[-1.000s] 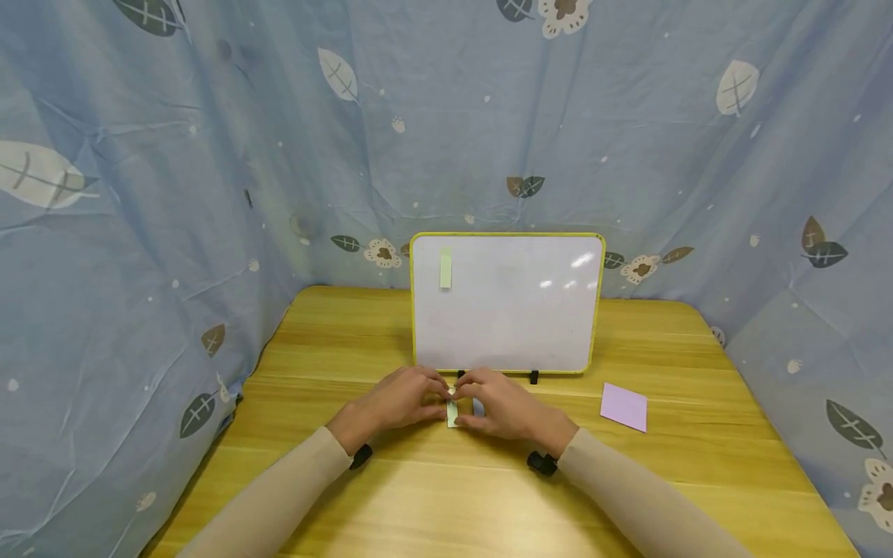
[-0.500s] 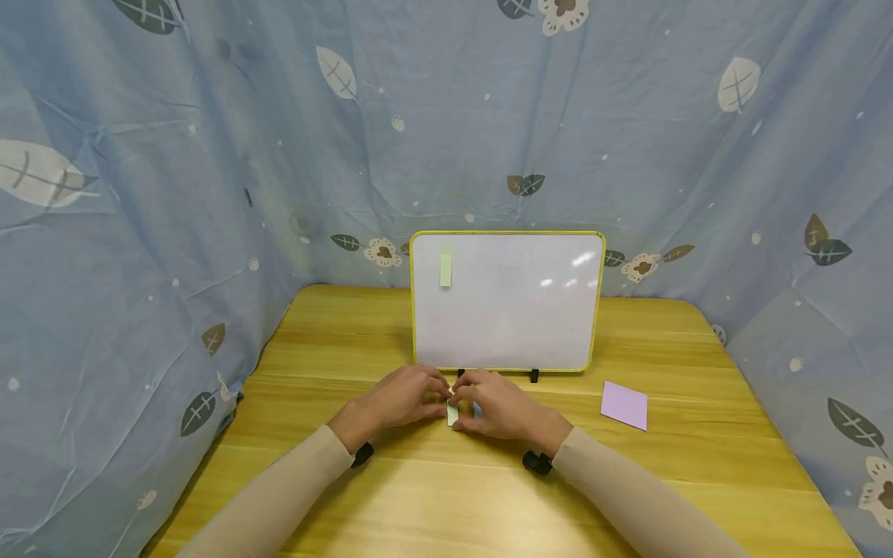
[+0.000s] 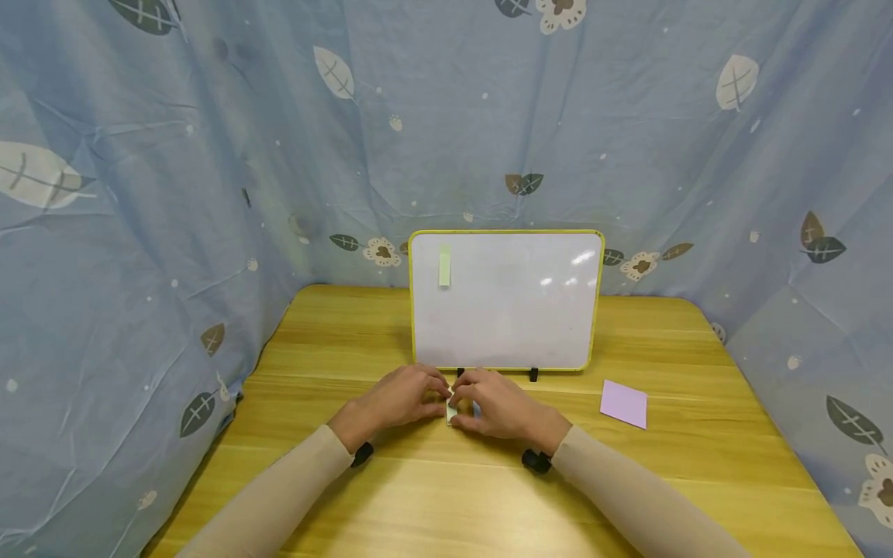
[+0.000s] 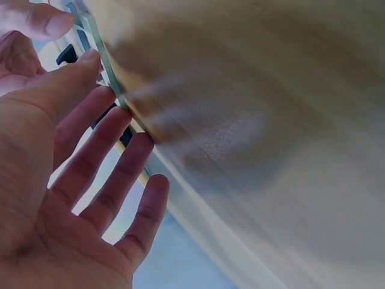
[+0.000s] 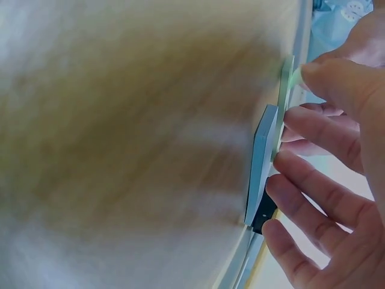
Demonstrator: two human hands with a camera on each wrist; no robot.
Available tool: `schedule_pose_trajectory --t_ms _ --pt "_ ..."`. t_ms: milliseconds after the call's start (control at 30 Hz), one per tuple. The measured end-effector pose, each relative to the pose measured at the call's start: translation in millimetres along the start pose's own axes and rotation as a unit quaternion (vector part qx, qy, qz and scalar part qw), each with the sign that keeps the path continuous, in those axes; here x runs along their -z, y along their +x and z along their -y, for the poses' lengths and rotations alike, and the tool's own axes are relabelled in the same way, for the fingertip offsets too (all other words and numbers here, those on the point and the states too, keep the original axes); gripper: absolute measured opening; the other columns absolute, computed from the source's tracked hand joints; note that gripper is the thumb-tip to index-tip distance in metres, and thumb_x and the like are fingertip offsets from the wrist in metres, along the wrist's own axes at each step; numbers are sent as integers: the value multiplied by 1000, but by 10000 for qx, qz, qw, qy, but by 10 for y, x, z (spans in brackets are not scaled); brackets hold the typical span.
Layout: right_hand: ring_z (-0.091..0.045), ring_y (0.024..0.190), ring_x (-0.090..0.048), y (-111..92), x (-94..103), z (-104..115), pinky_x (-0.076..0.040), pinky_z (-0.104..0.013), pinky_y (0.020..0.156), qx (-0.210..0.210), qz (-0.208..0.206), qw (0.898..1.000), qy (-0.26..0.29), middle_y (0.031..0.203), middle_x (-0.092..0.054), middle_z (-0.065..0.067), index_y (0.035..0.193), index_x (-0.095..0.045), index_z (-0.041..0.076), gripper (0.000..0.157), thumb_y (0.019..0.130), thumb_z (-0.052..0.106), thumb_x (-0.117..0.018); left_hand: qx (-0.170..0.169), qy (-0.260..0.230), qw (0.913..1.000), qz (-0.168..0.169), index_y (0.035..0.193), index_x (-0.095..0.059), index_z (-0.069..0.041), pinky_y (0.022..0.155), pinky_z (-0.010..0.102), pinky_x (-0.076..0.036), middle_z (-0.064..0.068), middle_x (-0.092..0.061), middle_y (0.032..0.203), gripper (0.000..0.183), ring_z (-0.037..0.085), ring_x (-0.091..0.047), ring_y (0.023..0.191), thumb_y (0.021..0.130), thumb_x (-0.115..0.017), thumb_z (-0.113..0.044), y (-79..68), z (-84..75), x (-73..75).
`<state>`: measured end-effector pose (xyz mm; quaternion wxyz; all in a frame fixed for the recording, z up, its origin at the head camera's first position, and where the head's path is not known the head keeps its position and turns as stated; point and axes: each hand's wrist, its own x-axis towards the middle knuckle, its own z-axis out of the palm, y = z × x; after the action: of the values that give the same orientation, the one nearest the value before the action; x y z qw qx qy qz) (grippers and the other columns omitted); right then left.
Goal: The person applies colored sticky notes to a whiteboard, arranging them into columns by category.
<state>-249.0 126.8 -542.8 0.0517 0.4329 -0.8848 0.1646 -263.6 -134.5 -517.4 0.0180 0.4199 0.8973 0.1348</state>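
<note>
Green notepad (image 3: 452,412) lies on the counter (image 3: 446,496), left hand (image 3: 399,397) touching it, fingers spread, right hand (image 3: 501,407) pinching it.

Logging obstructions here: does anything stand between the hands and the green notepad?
Nothing visible: left hand and right hand both reach the green notepad. The blue notepad beside it, beneath the right hand, blocks neither.

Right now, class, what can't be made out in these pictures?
Head: part of the green pad, hidden by the right grip; any pinch is too small to tell.
Head: most of the blue pad, covered by the same grip.
Head: upper end of the left sleeve, cut off by the bottom edge.
Right wrist: fine grain of the tabletop, blurred.
</note>
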Motion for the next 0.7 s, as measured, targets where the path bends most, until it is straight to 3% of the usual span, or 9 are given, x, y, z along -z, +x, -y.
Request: schedule_pose_trajectory --t_ms 167,433,600,700 --pt "-24 120 -80 13 11 7 -67 -47 110 115 -95 9999 -54 134 -83 -6 115 -91 19 12 111 28 -83 8 -11 10000 6 124 -90 -16 109 44 -67 1 -84 133 21 23 -80 126 107 -89 -29 6 9 -4" --pt "-23 116 -83 36 13 5 -69 -43 104 -1 -177 9998 107 131 -85 -6 109 -90 15 10 111 21 -82 175 -54 9998 -50 121 -91 -18 106 44 -68 -1 -85 129 20 22 -81 122 106 -90 -30 19 -14 -12" --pt "-21 109 -84 44 3 4 -69 -34 94 -153 -232 9988 400 128 -87 -5 104 -89 16 8 109 19 -84 393 -113 9992 -38 120 -90 -19 103 44 -68 -1 -85 126 19 22 -81 118 105 -92 -32 36 -48 -22" --pt "-16 96 -81 50 8 10 -65 -27 85 -228 -253 9980 529 117 -88 -1 102 -88 18 8 109 18 -83 450 -156 9988 -68 119 -90 -19 100 43 -68 -1 -85 124 19 22 -81 115 104 -93 -31 40 -64 -27"
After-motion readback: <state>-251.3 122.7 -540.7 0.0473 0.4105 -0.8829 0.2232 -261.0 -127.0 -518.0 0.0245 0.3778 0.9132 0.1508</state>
